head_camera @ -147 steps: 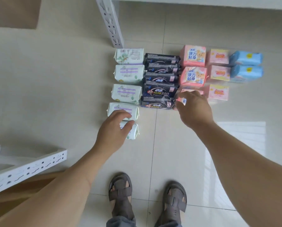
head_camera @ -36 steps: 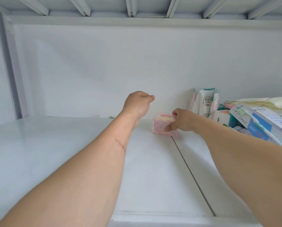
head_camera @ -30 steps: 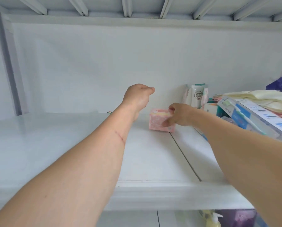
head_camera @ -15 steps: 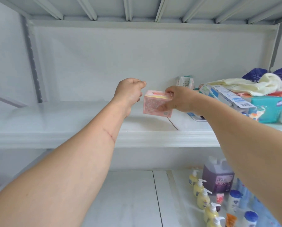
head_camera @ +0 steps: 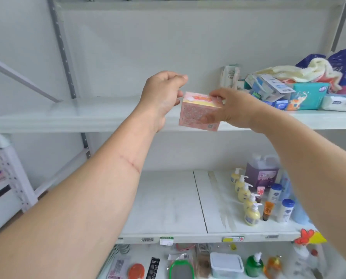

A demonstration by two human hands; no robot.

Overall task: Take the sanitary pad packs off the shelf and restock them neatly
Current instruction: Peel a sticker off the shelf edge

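We're holding the pink pad pack (head_camera: 199,111) in the air, just in front of the upper shelf (head_camera: 67,121) edge. Our right hand (head_camera: 230,107) is pinching it w/ thumb below and fingers on top. Our left hand (head_camera: 162,93) is curling beside the pack's left end; can't tell if it's touching or gripping anything. Risk: it's a one-handed pinch on a soft wrapper, so the pack's prob. slipping or tilting if we're rushing, maybe dropping onto the soap bottles (head_camera: 246,198) on the shelf below.
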